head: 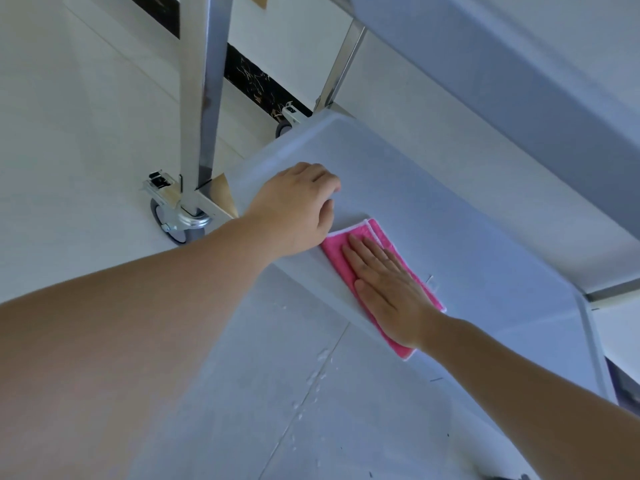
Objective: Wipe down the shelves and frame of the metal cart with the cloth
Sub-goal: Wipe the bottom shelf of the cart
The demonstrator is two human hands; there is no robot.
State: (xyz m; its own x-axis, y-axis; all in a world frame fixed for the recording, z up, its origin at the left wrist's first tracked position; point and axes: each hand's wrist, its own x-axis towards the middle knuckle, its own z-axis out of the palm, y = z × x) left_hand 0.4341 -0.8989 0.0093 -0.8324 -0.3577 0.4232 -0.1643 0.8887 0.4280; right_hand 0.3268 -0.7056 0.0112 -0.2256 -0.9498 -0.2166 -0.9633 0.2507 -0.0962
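The metal cart's bottom shelf (433, 188) is a flat pale grey sheet low over the floor. A folded pink cloth (405, 261) with white edging lies along the shelf's near edge. My right hand (388, 289) presses flat on the cloth, fingers straight and pointing up-left. My left hand (294, 206) grips the shelf's near-left rim beside the cloth, fingers curled over the edge. A shiny upright post (204, 98) of the frame rises at the left corner, and a second post (343, 64) stands farther back.
A caster wheel with a brake (173, 220) sits under the left post, another caster (285, 124) farther back. An upper shelf (502, 64) overhangs at top right. The pale tiled floor (294, 393) shows water drops along a seam. A dark baseboard strip (256, 81) runs behind.
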